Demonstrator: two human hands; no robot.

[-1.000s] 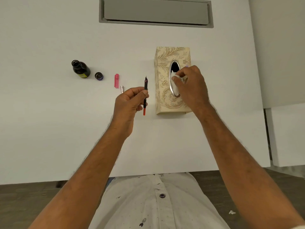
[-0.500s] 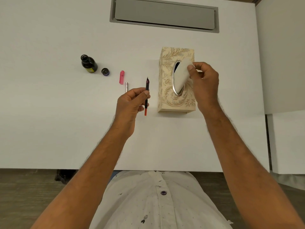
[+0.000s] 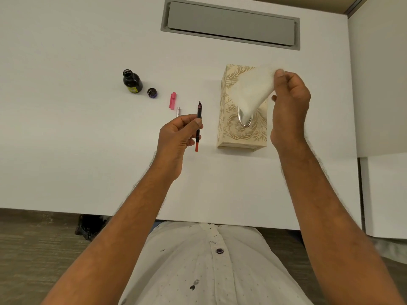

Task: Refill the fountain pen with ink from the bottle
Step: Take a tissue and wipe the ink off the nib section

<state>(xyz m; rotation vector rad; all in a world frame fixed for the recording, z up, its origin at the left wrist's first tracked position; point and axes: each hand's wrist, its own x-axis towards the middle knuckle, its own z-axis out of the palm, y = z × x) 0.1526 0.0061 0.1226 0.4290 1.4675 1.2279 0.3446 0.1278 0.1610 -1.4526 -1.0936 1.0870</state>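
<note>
My left hand (image 3: 178, 137) pinches the fountain pen's inner part (image 3: 198, 119), a thin dark tube with a red end, its inky nib pointing away from me. My right hand (image 3: 290, 106) pinches a white tissue (image 3: 253, 93) that is stretched up out of the oval slot of the patterned tissue box (image 3: 229, 128); the tissue's lower end is still in the slot. The open dark ink bottle (image 3: 132, 81) stands at the left with its cap (image 3: 152, 93) beside it. A pink pen piece (image 3: 172, 100) and a small silver piece (image 3: 178, 111) lie on the table near the pen.
Everything rests on a white table (image 3: 66, 150) with a grey cable hatch (image 3: 229, 25) at its far side. A second white surface (image 3: 383, 106) adjoins on the right. My shirt and the table's near edge fill the bottom of the view.
My right hand has pulled the tissue up and to the right, out of the box slot. My left hand has kept the pen still.
</note>
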